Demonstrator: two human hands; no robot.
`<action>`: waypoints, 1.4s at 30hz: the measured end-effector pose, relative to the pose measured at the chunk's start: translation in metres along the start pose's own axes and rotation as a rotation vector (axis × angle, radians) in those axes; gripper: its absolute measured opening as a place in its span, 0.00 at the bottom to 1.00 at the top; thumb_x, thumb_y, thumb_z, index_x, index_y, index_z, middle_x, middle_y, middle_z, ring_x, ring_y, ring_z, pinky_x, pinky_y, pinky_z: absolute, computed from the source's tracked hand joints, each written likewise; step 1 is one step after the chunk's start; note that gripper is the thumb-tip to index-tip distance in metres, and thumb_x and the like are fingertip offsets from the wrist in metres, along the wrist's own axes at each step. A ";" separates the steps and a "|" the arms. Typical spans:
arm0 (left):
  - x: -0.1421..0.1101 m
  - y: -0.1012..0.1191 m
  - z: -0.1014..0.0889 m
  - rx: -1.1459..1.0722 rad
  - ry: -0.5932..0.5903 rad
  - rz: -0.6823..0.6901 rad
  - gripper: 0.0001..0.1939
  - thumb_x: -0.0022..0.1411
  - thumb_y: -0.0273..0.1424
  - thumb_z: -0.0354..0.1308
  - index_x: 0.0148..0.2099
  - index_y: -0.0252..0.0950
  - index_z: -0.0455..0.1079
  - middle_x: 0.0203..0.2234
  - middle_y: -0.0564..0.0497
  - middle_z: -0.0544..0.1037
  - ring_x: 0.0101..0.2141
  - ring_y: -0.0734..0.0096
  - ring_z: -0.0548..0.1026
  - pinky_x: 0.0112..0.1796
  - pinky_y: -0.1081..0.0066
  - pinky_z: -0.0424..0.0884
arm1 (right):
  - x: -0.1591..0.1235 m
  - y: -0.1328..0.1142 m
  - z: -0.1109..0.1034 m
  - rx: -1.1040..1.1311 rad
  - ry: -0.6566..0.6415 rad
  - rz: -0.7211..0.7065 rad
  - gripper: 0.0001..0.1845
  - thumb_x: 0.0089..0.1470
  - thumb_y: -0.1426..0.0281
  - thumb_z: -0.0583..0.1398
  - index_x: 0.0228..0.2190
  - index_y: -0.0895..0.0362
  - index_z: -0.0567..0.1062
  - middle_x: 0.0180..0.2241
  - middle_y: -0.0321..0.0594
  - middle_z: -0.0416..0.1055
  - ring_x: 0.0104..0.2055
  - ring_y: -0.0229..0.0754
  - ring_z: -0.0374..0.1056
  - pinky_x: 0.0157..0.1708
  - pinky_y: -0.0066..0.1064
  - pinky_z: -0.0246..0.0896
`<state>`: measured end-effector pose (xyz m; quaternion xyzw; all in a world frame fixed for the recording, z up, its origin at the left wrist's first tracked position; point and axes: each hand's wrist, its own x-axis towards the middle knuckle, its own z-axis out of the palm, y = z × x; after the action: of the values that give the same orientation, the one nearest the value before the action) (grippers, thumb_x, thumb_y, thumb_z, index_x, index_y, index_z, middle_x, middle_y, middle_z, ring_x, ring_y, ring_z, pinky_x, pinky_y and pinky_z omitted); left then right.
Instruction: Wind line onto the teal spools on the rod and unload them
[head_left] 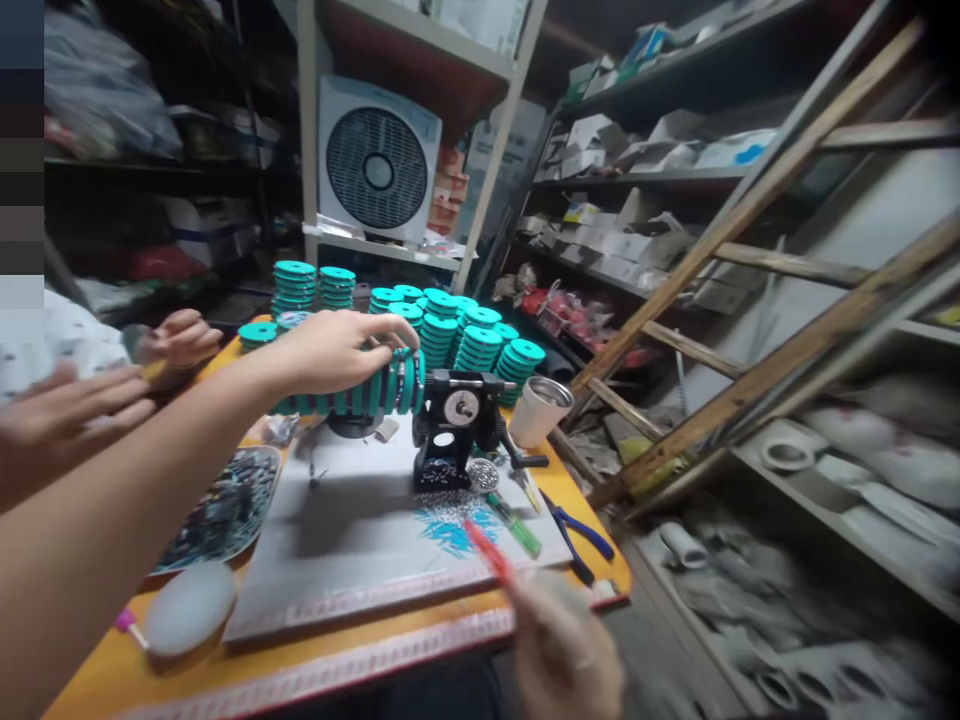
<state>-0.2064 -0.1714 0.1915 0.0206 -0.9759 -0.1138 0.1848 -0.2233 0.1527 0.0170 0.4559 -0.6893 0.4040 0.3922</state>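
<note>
My left hand [341, 350] reaches across from the left, its fingers curled over the end of a row of teal spools [352, 392]. The row lies on its side against a black hand-crank machine [450, 420] with a round dial; its far part is hidden by my hand and arm. Low at the front, my right hand [574, 650] is blurred and closed round a thin red stick-like tool [489, 548], whose kind I cannot make out. The tip points at blue slivers [454, 530] and small silvery bits on the grey board [352, 545].
Stacked teal spools [480, 345] stand behind the machine. A cup [541, 410], a green-handled tool [517, 525] and blue-handled pliers [581, 535] are to the right. A plate of small dark pieces [225, 505] and a whitish disc [189, 608] lie left. Another person's hands [82, 405] are at far left.
</note>
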 end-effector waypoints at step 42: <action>-0.056 -0.016 -0.023 0.090 -0.012 0.095 0.26 0.63 0.42 0.50 0.60 0.37 0.60 0.56 0.44 0.69 0.55 0.58 0.66 0.54 0.60 0.62 | 0.163 -0.008 0.077 0.245 -0.387 -0.106 0.19 0.60 0.76 0.50 0.52 0.54 0.64 0.54 0.45 0.65 0.58 0.44 0.60 0.56 0.43 0.57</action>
<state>-0.1461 -0.1872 0.1890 -0.0182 -0.9811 -0.0612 0.1828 -0.2745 0.0291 0.1384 0.6044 -0.6728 0.3684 0.2151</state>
